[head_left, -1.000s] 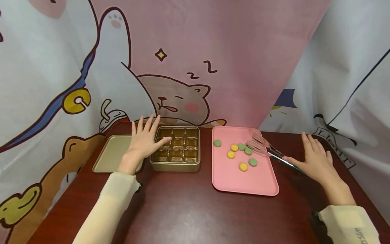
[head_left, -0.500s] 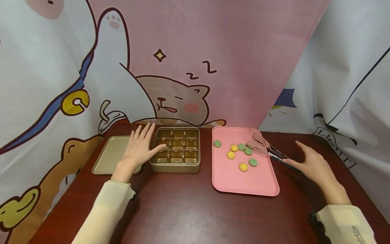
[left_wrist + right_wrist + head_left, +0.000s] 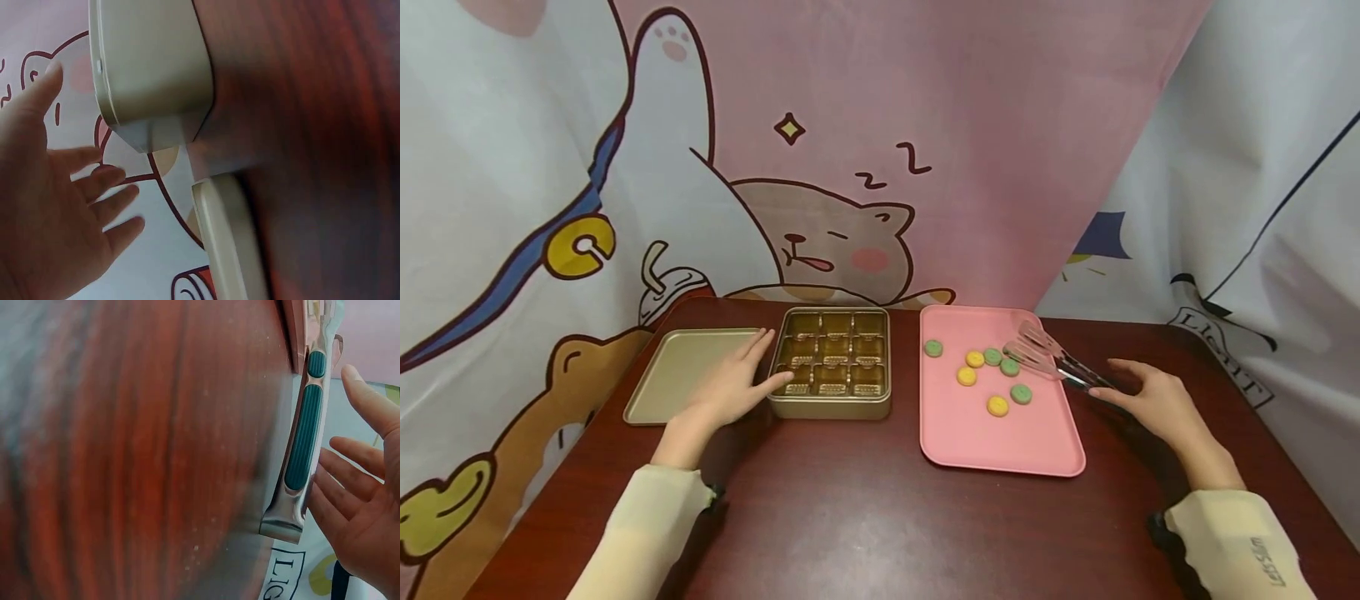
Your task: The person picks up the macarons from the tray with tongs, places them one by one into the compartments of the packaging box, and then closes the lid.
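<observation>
My left hand (image 3: 726, 392) hovers with spread fingers between a gold tin (image 3: 831, 408) and a flat gold lid (image 3: 666, 383). Its thumb overlaps the tin's front left corner in the head view. The tin's insert is divided into several square compartments. On the right, metal tongs (image 3: 1078, 382) with clear pinkish heads lie with those heads over a pink tray (image 3: 962, 446). My right hand (image 3: 1165, 412) is at their handle, thumb and fingers apart. The right wrist view shows the handle's teal grip (image 3: 304, 437) just beside the fingertips (image 3: 322, 456).
Several small round discs lie on the pink tray, some green (image 3: 1021, 394), others yellow (image 3: 997, 406). Everything stands on a dark red-brown table (image 3: 850, 517). A cartoon-printed curtain (image 3: 985, 150) hangs right behind its far edge and along both sides.
Both hands have moved lower and toward me. My left hand has gone left off the tin; my right fingers have drawn in around the tongs' handle. Tin, lid, tray and discs stay put.
</observation>
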`<state>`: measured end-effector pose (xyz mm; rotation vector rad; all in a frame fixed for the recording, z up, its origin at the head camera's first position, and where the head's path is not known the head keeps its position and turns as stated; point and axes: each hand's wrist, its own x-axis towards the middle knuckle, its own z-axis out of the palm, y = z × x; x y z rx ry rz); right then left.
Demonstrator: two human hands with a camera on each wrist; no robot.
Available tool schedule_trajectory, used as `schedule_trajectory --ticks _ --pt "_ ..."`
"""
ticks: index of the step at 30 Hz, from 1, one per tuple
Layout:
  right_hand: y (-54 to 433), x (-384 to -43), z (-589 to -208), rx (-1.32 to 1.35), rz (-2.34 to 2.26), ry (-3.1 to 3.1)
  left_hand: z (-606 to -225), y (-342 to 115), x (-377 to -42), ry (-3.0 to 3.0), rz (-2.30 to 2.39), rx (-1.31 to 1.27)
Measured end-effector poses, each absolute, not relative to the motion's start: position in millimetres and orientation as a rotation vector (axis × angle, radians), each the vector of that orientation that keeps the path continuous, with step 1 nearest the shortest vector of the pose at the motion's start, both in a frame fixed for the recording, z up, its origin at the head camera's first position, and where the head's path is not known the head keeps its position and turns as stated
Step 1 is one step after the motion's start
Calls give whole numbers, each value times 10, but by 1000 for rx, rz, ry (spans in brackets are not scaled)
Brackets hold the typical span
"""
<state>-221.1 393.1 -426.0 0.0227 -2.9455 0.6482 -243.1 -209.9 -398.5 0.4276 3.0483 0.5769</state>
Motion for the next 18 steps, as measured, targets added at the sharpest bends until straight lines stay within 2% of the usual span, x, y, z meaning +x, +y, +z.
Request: schedule_trajectory --ticks 6,13,18 --pt "3944 -2252 -4291 63 779 -2947 -4097 -2160 -2342 2967 737 516" --pt "4024 -2312 -4321 128 1029 -2957 -4134 -2176 -2350 2908 788 485" --pt "4044 -2374 -4363 144 1046 -2974 -4138 -2174 -2366 2914 792 499"
